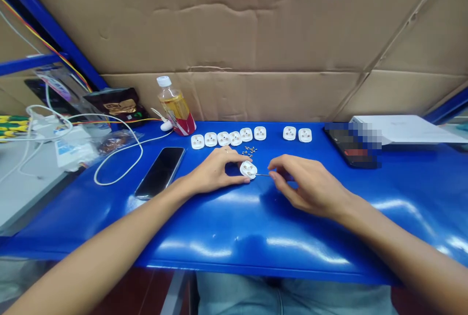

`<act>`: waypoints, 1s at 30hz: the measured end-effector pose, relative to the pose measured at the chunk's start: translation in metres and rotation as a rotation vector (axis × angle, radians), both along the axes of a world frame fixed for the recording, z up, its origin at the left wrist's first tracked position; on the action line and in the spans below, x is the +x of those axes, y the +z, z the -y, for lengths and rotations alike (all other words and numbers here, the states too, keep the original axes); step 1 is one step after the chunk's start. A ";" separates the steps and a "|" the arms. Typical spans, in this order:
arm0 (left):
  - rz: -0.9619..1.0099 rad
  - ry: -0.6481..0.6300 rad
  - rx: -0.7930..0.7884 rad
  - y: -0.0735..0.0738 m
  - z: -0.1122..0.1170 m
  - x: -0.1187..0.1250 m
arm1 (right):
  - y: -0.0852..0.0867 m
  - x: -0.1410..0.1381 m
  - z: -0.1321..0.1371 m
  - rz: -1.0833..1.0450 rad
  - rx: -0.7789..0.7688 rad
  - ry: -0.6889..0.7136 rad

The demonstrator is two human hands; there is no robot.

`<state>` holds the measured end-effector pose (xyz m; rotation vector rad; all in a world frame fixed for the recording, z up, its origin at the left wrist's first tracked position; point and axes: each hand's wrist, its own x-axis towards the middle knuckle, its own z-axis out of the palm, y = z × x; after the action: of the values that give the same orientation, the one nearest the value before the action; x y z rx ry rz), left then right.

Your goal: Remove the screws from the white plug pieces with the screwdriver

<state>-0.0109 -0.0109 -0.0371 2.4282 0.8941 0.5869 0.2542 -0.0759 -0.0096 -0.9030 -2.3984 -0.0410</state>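
My left hand (215,172) pinches a small white plastic plug housing (248,169) between thumb and fingers, tilted slightly above the blue table. Metal contacts show inside its face. In my right hand (310,183), curled fingers and thumb grip a thin screwdriver (262,174); its shaft reaches left to the housing's right edge, and its handle is hidden by the hand. Just behind the held housing lies a loose pile of small brass-coloured screws (250,150). Farther back, several similar white housings (224,139) stand in a row, and two more housings (289,133) sit apart to the right.
A black phone (160,172) lies left of my left hand, near a looping white cable (120,179) and a drink bottle (177,108). At the right are a dark device (351,147) and a white box (409,129). Cardboard (234,37) walls the back of the blue table (234,237).
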 end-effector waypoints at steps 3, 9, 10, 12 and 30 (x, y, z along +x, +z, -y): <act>0.001 -0.002 0.007 0.000 0.000 0.000 | 0.000 0.001 -0.001 -0.039 -0.013 -0.024; 0.035 -0.002 0.018 -0.001 0.000 -0.001 | -0.002 0.005 -0.004 -0.078 0.061 -0.115; 0.050 0.006 0.015 0.000 0.000 -0.001 | -0.003 0.005 -0.005 -0.075 0.059 -0.135; 0.088 0.031 0.007 0.001 0.001 -0.001 | -0.005 0.006 -0.009 -0.054 0.011 -0.182; -0.044 -0.019 0.036 -0.001 -0.006 0.012 | -0.012 0.009 -0.018 -0.013 -0.263 -0.286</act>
<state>0.0011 -0.0054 -0.0379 2.4883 0.8850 0.5494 0.2630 -0.0579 -0.0220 -1.3579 -2.2782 0.1748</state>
